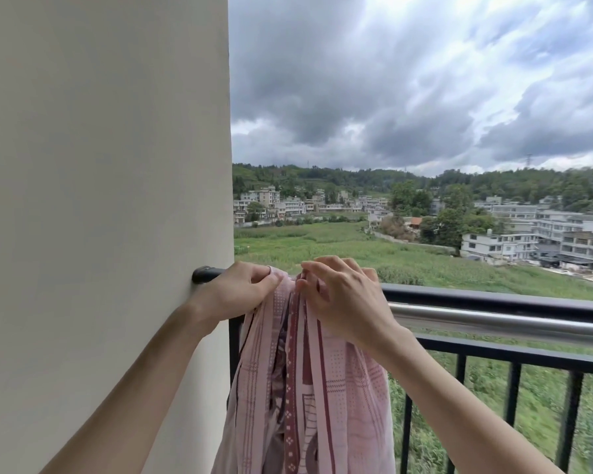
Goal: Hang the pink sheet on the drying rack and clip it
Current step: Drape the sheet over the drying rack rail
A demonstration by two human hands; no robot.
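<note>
Both hands, left hand point(240, 289) and right hand point(346, 295), pinch the bunched pink patterned cotton sheet point(305, 388) draped over the black metal railing point(493, 297).

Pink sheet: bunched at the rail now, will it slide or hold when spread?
Probably floppy: the pink sheet hangs in loose folds below both hands. It may slide on the smooth steel bar, since no clip is visible.

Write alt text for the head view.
Both hands, left hand and right hand, grip a bunched pink sheet draped over a balcony rail beside a wall. Beyond lie fields, buildings and a cloudy sky.
</note>
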